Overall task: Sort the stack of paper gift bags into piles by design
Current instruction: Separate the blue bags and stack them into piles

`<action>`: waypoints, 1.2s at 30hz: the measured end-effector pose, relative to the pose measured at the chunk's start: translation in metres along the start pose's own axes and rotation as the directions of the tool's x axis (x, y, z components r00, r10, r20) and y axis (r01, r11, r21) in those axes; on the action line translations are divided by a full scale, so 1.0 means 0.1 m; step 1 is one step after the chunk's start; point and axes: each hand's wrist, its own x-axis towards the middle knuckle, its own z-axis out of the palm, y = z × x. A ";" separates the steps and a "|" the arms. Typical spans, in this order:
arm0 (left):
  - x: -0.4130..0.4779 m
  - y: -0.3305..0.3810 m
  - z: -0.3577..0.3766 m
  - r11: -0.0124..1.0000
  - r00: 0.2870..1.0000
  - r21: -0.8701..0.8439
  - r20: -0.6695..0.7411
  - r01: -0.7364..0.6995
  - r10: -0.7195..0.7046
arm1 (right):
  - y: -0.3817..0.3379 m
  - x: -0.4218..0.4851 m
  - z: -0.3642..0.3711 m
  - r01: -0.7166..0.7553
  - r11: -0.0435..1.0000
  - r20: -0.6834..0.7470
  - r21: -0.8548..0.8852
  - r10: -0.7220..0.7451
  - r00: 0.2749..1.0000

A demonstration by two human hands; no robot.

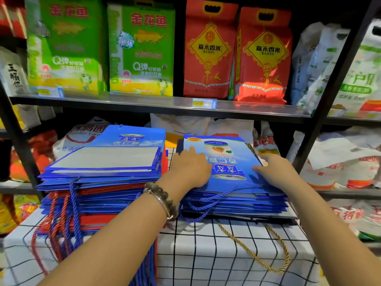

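I see left hand (191, 168), right hand (277, 172) flat on top blue bag (228, 159), right pile (247, 203), gripping nothing. Bag probably light, stiff, slippery; take edge.

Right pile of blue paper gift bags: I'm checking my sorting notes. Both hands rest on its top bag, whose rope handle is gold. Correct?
No: the head view shows left hand and right hand on the top blue paper gift bag, but its rope handle is blue; the gold rope handle comes from lower down.

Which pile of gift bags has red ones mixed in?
The left pile, the taller one: red bags show between its blue layers. The right pile shows none.
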 end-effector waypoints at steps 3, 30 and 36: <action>0.12 0.18 0.12 0.987 0.994 -0.134 0.048 -0.090 0.097 | -0.17 0.10 0.16 0.109 0.992 0.056 -0.062 -0.106 0.993; -0.19 0.18 0.20 0.904 0.961 -0.381 -0.258 -0.194 0.097 | 0.03 0.31 0.78 0.243 0.892 0.457 -0.380 -0.047 0.888; -0.49 -0.49 -0.13 0.938 0.912 -0.309 -0.411 -0.160 0.020 | -0.23 0.17 0.48 0.266 0.834 0.349 -0.484 -0.094 0.932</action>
